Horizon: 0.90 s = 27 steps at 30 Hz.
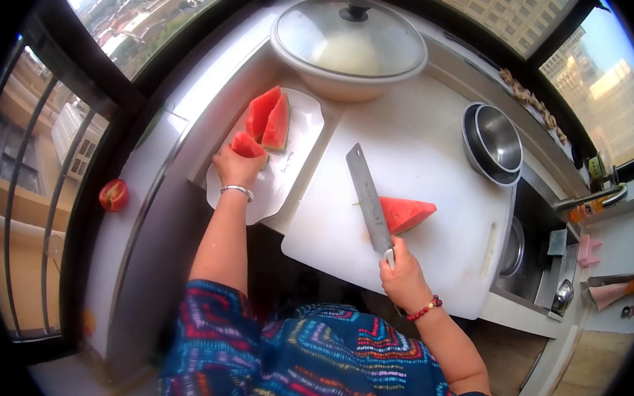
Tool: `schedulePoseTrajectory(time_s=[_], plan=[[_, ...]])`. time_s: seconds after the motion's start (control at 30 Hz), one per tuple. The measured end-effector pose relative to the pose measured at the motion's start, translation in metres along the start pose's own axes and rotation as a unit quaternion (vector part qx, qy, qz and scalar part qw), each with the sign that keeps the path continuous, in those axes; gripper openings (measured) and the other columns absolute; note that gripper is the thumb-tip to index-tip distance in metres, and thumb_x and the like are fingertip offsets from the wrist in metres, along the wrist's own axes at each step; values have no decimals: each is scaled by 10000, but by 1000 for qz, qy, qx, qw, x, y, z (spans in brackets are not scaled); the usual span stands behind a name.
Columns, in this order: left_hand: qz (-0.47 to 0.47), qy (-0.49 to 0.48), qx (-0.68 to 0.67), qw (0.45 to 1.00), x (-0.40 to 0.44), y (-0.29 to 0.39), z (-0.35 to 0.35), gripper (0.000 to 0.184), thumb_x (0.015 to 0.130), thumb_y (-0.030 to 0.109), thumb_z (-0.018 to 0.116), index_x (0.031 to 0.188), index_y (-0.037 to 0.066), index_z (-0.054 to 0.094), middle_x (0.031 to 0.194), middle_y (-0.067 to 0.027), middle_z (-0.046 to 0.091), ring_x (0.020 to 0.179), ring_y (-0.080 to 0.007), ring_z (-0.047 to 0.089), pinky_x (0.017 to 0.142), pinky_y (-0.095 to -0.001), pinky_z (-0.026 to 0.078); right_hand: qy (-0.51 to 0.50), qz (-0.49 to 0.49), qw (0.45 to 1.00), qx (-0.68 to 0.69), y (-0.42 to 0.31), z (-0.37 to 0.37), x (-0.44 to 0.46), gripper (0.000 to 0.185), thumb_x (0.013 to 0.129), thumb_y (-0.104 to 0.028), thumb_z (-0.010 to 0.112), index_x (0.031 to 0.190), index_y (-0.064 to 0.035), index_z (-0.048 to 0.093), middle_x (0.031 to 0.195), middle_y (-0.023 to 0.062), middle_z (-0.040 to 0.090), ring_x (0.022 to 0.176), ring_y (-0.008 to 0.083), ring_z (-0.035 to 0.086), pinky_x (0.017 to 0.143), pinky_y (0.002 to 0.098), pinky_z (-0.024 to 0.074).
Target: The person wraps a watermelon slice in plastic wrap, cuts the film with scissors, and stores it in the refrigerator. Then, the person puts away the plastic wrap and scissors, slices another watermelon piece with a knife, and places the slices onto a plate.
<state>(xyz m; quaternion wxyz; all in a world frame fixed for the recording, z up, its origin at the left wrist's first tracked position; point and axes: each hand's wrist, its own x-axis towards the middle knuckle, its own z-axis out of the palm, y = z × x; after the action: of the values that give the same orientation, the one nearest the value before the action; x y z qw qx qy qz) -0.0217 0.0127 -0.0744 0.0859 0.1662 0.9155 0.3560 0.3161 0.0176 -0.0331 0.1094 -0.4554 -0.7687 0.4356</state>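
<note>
My left hand (237,166) is closed around a watermelon slice (247,144) at the white plate (295,145). Two more watermelon wedges (268,117) lie on that plate, just beyond my fingers. In my right hand (404,274) is a cleaver (368,195), gripped by its handle, with the broad blade pointing away from me over the white cutting board (318,220). Right beside the blade, a larger watermelon piece (409,213) rests on the board, its left end partly hidden by the blade.
A large lidded pot (351,47) stands behind the board. Nested metal bowls (498,140) sit at the board's right back corner. The sink (512,248) and faucet (596,197) are on the right. A cut tomato (113,195) lies on the left ledge.
</note>
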Motion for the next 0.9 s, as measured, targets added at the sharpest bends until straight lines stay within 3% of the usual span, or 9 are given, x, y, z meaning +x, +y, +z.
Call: schedulePoseTrajectory(time_s=[0.07, 0.23, 0.37, 0.43, 0.53, 0.63, 0.7, 0.77, 0.9], plan=[[29, 8, 2, 1000, 4, -5, 4, 673, 541, 238, 789, 1108, 20, 499, 1149, -215, 431, 1011, -344, 520, 894, -358, 439, 26, -33, 999, -21, -1, 1, -3, 369, 814, -65, 485, 1165, 7, 400, 786, 214, 566, 661, 331, 582, 602, 408, 469], [31, -14, -26, 999, 3, -1, -1, 769, 527, 250, 800, 1174, 16, 455, 1183, -229, 399, 1035, -360, 498, 919, -369, 423, -21, -13, 999, -24, -12, -4, -2, 385, 815, -71, 497, 1173, 20, 388, 904, 284, 570, 850, 436, 550, 738, 462, 446], [87, 36, -13, 995, -3, -16, -1, 910, 517, 249, 812, 1258, -20, 358, 1199, -256, 383, 1060, -375, 469, 898, -374, 422, -18, -61, 998, 8, -9, -10, -11, 370, 809, -76, 519, 1158, -12, 415, 889, 245, 585, 810, 409, 566, 702, 441, 457], [110, 59, -21, 992, -39, -8, -16, 819, 547, 197, 799, 1228, -10, 395, 1185, -224, 406, 1041, -338, 482, 860, -349, 439, -16, -70, 997, 8, -12, -21, -29, 376, 806, -73, 525, 1164, -25, 419, 873, 222, 588, 787, 391, 572, 680, 421, 463], [297, -79, -83, 948, -100, 9, -28, 663, 598, 118, 760, 1173, 9, 447, 1150, -168, 444, 998, -285, 491, 817, -313, 456, 42, -151, 986, 62, -19, -43, -56, 352, 838, -43, 519, 1165, 16, 405, 723, 103, 532, 587, 195, 545, 548, 299, 446], [401, -238, -69, 882, -144, 38, -8, 688, 597, 150, 776, 1183, 15, 441, 1175, -166, 441, 1032, -303, 473, 865, -345, 438, 56, -45, 985, 158, -18, -61, -76, 341, 862, -45, 500, 1173, 29, 384, 709, 50, 514, 534, 106, 505, 497, 241, 435], [467, -230, -20, 854, -160, 51, 13, 781, 552, 175, 802, 1219, 29, 423, 1214, -166, 442, 1082, -322, 458, 924, -381, 393, 74, -47, 981, 171, -17, -70, -79, 337, 877, -47, 487, 1181, 40, 367, 712, 29, 502, 503, 65, 473, 465, 208, 420], [454, -259, -8, 852, -168, 58, 31, 815, 544, 197, 806, 1232, 18, 407, 1228, -173, 437, 1123, -335, 425, 955, -393, 362, 68, 49, 970, 227, -23, -80, -81, 366, 860, -73, 502, 1185, 45, 384, 718, 46, 523, 556, 106, 514, 523, 251, 441], [440, -285, 28, 851, -166, 57, 52, 835, 530, 231, 808, 1226, -1, 409, 1220, -181, 451, 1143, -341, 412, 976, -402, 342, 74, 80, 968, 227, -16, -79, -79, 370, 861, -60, 492, 1196, 48, 376, 689, 32, 503, 526, 85, 493, 488, 233, 426]])
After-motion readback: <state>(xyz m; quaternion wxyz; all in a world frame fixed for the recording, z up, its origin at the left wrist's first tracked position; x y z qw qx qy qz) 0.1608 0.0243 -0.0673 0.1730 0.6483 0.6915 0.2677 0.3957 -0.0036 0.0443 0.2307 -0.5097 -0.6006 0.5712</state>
